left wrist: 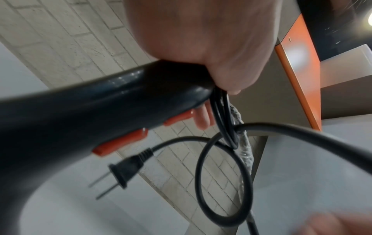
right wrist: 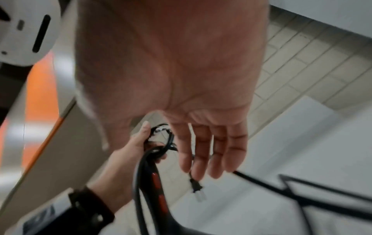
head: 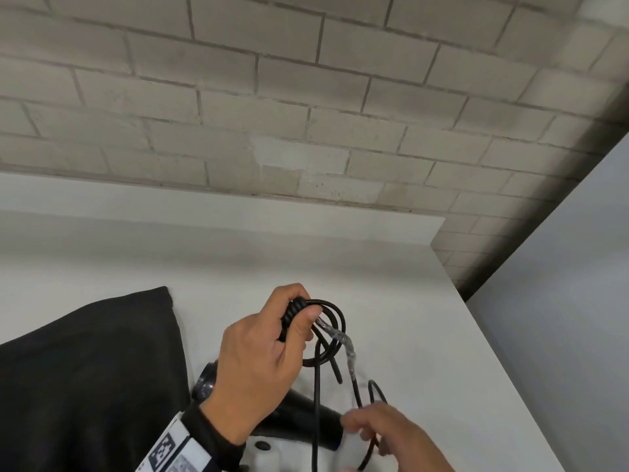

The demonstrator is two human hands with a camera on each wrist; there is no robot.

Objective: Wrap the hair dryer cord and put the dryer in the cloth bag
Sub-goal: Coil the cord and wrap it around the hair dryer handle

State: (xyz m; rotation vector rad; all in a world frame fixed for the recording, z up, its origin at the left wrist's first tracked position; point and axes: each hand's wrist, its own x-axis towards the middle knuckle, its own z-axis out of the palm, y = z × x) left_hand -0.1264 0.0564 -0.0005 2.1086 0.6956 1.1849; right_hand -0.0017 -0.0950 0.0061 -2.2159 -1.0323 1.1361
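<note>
— Head view first: can any writing be read?
— None can be made out; only a black-and-white square code is seen on the white wrist band point(head: 177, 449) at 7 o'clock.
— How are the fingers of the left hand point(head: 262, 356) placed?
— They are curled round the handle end of the black hair dryer point(head: 306, 420), and gathered loops of the cord point(head: 335, 321) are pinned there under the thumb. Red switches point(left wrist: 120, 143) are seen along the handle in the left wrist view.
— And the right hand point(head: 391, 437)?
— It is blurred at 5 o'clock. In the right wrist view its fingers point(right wrist: 203, 147) are held nearly straight and close together; whether the cord is touched cannot be told.
— Where is the plug point(left wrist: 125, 168)?
— It hangs free below the loops, prongs bare.
— What lies around?
— A black cloth bag point(head: 85, 369) is spread on the white table point(head: 442, 335) at 9 o'clock, just beside the dryer, and a grey brick wall point(head: 306, 97) stands at 12 o'clock.
</note>
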